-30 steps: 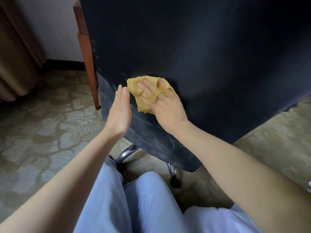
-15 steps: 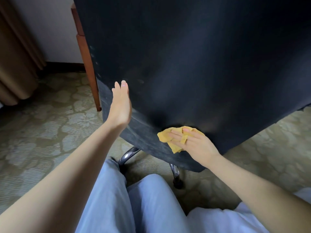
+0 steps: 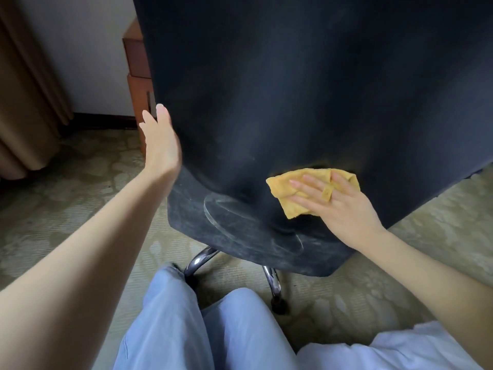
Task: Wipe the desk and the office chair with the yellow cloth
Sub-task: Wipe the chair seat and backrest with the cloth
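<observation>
The office chair fills most of the frame, its dark back facing the camera and its long axis running from the top of the frame down to the lower centre. There, a dusty rounded shell and a round plate show above chrome legs.

The yellow cloth lies crumpled against the lower right of the chair back. It is wider than it is tall, so its long axis runs roughly left to right, with one corner pointing left and another pointing down. The right hand presses it flat against the chair. Its grip is not closed: the fingers are straight and spread, and a small fold of cloth pokes up between two of them.

The left hand rests flat and relaxed against the chair's left edge, fingers pointing up, holding nothing.

A corner of the wooden worktop shows at the upper left behind the chair, near a curtain. Patterned carpet lies below, and light blue trousers show at the bottom.
</observation>
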`<state>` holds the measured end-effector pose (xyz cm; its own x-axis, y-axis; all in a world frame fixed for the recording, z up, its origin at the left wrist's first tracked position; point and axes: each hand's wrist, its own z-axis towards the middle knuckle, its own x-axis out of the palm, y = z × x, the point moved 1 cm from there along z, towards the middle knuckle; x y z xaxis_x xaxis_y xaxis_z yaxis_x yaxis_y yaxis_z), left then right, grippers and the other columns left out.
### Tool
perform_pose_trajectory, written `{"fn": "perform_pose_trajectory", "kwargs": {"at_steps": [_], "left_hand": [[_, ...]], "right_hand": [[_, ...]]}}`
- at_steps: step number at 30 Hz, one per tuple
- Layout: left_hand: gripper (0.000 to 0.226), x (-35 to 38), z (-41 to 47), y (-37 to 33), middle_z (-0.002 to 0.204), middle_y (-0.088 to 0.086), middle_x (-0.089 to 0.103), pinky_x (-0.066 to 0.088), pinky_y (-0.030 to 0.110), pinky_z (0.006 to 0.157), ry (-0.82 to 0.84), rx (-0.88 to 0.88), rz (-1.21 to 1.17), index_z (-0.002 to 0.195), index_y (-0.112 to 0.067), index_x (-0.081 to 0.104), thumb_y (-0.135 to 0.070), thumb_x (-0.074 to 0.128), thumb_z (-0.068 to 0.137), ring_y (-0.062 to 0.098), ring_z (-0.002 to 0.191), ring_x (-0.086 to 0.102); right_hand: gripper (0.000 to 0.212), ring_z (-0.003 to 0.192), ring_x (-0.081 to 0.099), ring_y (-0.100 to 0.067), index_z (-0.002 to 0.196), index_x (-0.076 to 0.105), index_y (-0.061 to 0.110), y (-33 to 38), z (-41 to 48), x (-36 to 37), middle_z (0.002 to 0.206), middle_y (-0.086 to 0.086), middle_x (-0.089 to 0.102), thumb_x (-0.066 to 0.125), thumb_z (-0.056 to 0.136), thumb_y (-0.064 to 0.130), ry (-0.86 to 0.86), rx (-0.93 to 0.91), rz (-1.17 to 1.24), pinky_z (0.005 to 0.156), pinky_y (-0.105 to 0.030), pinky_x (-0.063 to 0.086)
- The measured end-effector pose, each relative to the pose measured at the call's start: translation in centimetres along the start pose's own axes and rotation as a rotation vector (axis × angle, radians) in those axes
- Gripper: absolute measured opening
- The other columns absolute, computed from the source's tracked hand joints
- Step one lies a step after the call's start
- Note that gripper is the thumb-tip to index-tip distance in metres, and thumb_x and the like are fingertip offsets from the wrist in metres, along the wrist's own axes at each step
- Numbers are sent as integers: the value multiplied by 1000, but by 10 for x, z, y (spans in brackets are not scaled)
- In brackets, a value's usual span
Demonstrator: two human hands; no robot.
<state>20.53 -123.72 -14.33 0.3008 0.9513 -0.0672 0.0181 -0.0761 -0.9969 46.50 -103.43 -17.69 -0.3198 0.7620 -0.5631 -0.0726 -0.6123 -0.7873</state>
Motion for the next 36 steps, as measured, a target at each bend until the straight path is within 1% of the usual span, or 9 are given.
{"fn": "perform_pose_trajectory", "kwargs": {"at_steps": [5,8,14,20,22,25,27,33,36], "left_hand": [[66,-5,0,-20,154,-5,33,23,40,118,324,-62,-227,149,-28,31,-60,6,97,15,140,32],[67,-6,1,-28,152,-2,36,23,44,117,292,-44,-179,148,-28,32,-60,3,97,18,140,33],[72,-14,20,-27,156,6,28,18,46,118,164,-74,-6,151,-20,25,-59,0,96,24,143,26],[64,-14,17,-17,139,2,52,35,34,109,161,-3,-125,137,-19,47,-48,1,102,19,127,48],[63,-14,18,-12,135,1,55,39,31,105,182,3,-167,135,-19,48,-46,1,102,17,123,51],[57,-18,18,-8,126,-9,57,42,12,80,219,18,-142,131,-26,48,-46,3,103,3,107,54],[51,-20,14,-7,123,-16,54,34,7,66,254,28,-101,130,-33,46,-45,4,103,-7,97,51],[36,-17,5,-2,120,-22,44,38,-4,58,267,55,-85,126,-41,37,-45,10,103,-14,91,46],[48,-17,0,5,146,-20,30,36,9,95,276,96,-96,147,-31,24,-44,11,103,-4,125,37]], "right_hand": [[70,139,25,-14,145,25,31,-6,72,-24,151,6,30,53,86,4,-148,89,-86,113,-41,15],[65,138,33,-15,145,28,33,-3,112,-35,151,6,34,57,90,16,-196,142,-141,113,-42,14],[68,142,26,-14,148,22,35,29,147,-32,155,7,24,56,91,22,-144,179,-120,114,-46,20],[58,137,33,-9,141,41,34,59,151,-16,151,11,31,57,87,21,-100,68,1,114,-38,24],[59,140,27,-7,143,36,35,72,146,-10,152,16,25,55,88,28,-18,-7,24,113,-32,27],[67,146,4,-13,151,6,27,94,134,3,157,7,-2,41,95,28,194,-166,40,117,-32,10],[69,146,3,-22,150,-12,13,104,118,15,159,-3,0,33,98,21,367,-279,78,117,-35,-2],[69,142,-21,-23,150,-10,16,87,64,28,140,-7,-38,38,101,23,488,-487,-8,95,-44,-32],[68,141,-24,-19,151,-8,22,65,60,23,141,0,-38,37,100,18,479,-480,-10,98,-42,-32]]}}
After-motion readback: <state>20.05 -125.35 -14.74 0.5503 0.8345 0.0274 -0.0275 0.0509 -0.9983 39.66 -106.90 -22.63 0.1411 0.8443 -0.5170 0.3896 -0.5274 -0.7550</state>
